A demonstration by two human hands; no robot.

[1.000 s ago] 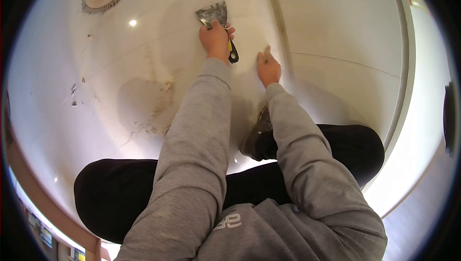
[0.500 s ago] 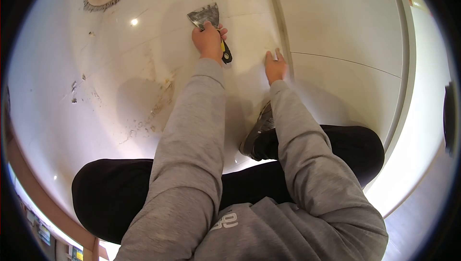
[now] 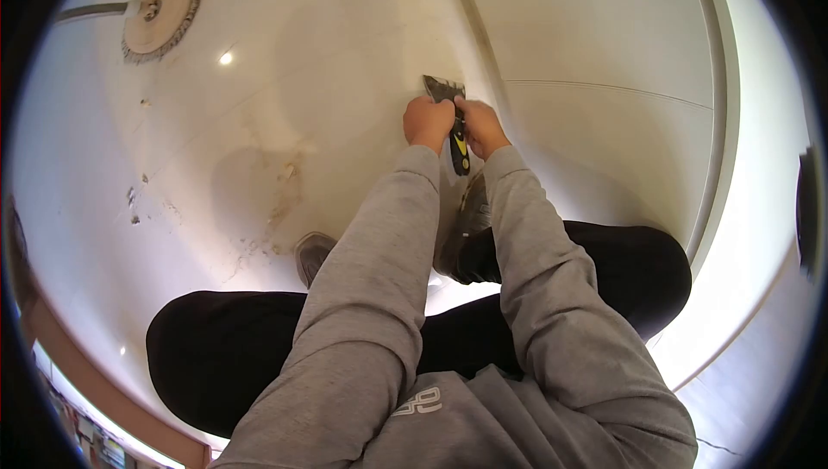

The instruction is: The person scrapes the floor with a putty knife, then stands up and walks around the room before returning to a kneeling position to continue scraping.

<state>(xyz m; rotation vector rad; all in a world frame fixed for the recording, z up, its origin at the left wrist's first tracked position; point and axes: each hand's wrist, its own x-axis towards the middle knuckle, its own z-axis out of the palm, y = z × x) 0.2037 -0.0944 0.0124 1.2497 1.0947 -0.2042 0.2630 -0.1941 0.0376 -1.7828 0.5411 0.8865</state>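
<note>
A putty knife (image 3: 460, 148) with a black and yellow handle and a smeared metal blade is held between my hands, in front of my knees. My left hand (image 3: 428, 122) is closed around its left side near the base of the blade. From the right, my right hand (image 3: 485, 127) is closed against the same spot, its thumb by the blade. The blade points away from me, and the handle's end sticks out below both hands. Fingers of each hand are partly hidden.
Dirt streaks (image 3: 285, 197) and small crumbs (image 3: 134, 201) mark the pale floor (image 3: 345, 46) on the left. A round mop head (image 3: 164, 16) on a pole lies at the upper left. White panels (image 3: 604, 29) border the right side. My shoes (image 3: 315, 258) are beneath me.
My left hand has brought the putty knife right and nearer to me. My right hand has left the floor beside the panel and closed on the tool. The view has shifted slightly.
</note>
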